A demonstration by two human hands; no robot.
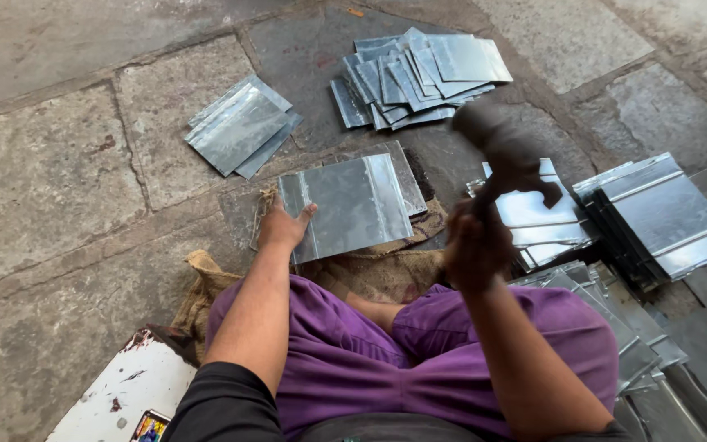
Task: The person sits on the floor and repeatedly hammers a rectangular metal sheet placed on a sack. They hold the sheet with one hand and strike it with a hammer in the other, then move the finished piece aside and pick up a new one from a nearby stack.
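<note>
Left hand [284, 227] fingers flat, pressing shiny metal sheet [353, 205]; right hand [475, 245] fingers wrapped round blurred hammer [505, 155].

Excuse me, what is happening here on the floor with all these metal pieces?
A person in purple trousers sits on the stone floor. The left hand presses a shiny metal sheet flat on a dark slab over sacking. The right hand holds a blurred hammer raised above it. Piles of similar sheets lie ahead, to the left and at the right.
</note>
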